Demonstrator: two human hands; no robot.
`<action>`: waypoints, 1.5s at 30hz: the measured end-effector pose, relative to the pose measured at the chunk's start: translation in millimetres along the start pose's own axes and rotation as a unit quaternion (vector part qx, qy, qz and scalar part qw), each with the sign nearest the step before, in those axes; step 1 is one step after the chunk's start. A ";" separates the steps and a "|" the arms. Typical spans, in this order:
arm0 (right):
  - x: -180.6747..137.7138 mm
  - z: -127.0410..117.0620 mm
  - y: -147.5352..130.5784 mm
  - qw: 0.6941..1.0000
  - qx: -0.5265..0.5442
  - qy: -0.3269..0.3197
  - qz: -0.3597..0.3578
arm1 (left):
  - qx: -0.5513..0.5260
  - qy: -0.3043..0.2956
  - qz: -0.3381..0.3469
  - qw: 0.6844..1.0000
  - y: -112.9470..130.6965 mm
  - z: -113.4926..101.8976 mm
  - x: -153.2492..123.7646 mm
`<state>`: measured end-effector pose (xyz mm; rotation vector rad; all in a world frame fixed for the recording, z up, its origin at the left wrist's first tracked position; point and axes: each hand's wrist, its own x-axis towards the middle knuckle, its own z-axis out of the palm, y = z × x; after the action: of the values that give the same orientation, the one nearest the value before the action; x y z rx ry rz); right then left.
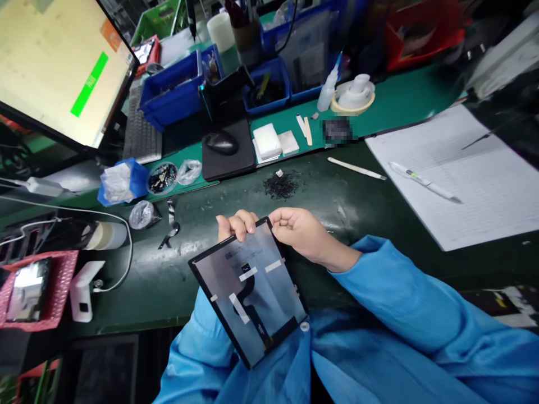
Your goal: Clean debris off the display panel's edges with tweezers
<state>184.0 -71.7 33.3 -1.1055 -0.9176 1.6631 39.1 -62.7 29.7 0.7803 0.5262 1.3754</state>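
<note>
A dark tablet screen panel (269, 280) with a black flex cable and strips of white tape on its back is held tilted over my lap. My left hand (236, 223) curls its fingers over the panel's top edge from behind. My right hand (301, 230) grips the panel's top right corner with closed fingers. Both arms wear blue sleeves. A small pile of black scraps (281, 185) lies on the dark green bench just beyond the hands.
A monitor (59, 62) stands at the far left, with a keyboard (141, 132), a mouse (221, 142), blue bins (172, 90) and a glue bottle (327, 90) behind. A lined paper sheet (463, 174) with a pen (423, 181) lies right. A red tray (37, 289) sits at the left.
</note>
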 end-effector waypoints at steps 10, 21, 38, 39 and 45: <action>-0.6 3.4 -3.6 0.998 -0.036 0.040 -0.019 | 0.002 0.032 -0.002 0.999 -9.4 -3.3 3.4; -1.3 1.5 -0.4 0.998 -0.051 0.031 -0.010 | -0.049 0.021 0.001 0.999 -10.9 -3.4 3.6; -1.9 4.6 -3.4 0.997 -0.065 0.032 -0.016 | -0.020 0.029 -0.020 0.999 -8.1 -6.3 4.5; -1.8 4.9 -3.2 0.997 -0.063 0.037 -0.019 | -0.033 0.025 -0.018 0.999 -8.1 -6.3 4.3; -2.1 5.6 -0.5 0.997 -0.063 0.036 -0.020 | -0.021 0.042 -0.019 0.999 -7.1 -5.5 3.5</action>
<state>179.3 -74.1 36.1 -1.2164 -1.0028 1.5389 40.3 -58.3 21.2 0.6770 0.5729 1.3850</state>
